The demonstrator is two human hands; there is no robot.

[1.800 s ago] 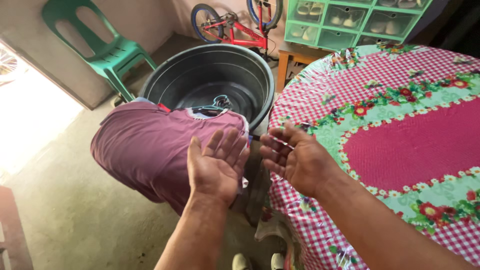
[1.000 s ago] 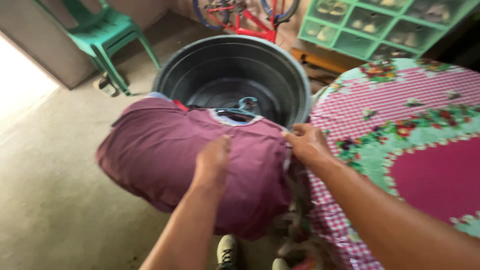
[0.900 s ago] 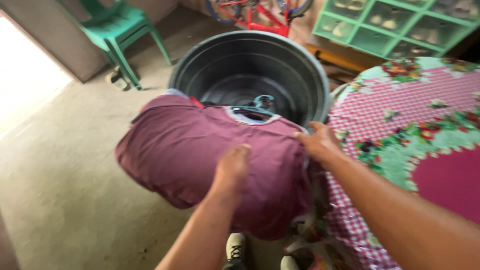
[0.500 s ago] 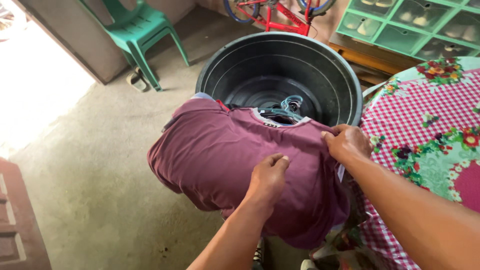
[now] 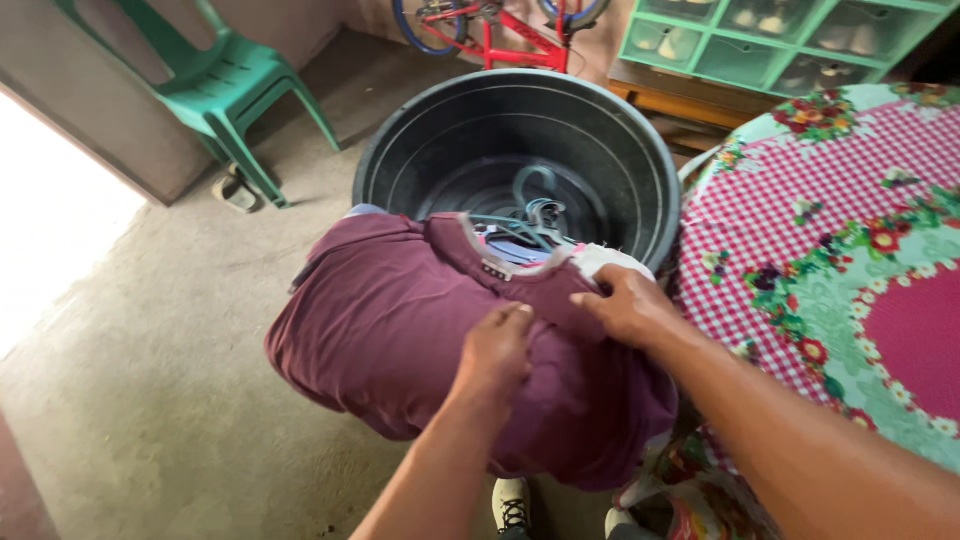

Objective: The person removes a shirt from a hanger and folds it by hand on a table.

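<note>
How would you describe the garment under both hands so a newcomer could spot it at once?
Start at the big black tub on the floor beside the table with the red checked tablecloth. Just in front of its near rim lies a maroon T-shirt, with the left hand and right hand pressing on it. Its plain maroon colour and pale collar set it apart.

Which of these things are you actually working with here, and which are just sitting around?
In use:
maroon shirt, under both hands
left hand
right hand
black tub holding hangers

Just lying about:
green plastic chair
red bicycle
checked floral tablecloth
green drawer unit
</note>
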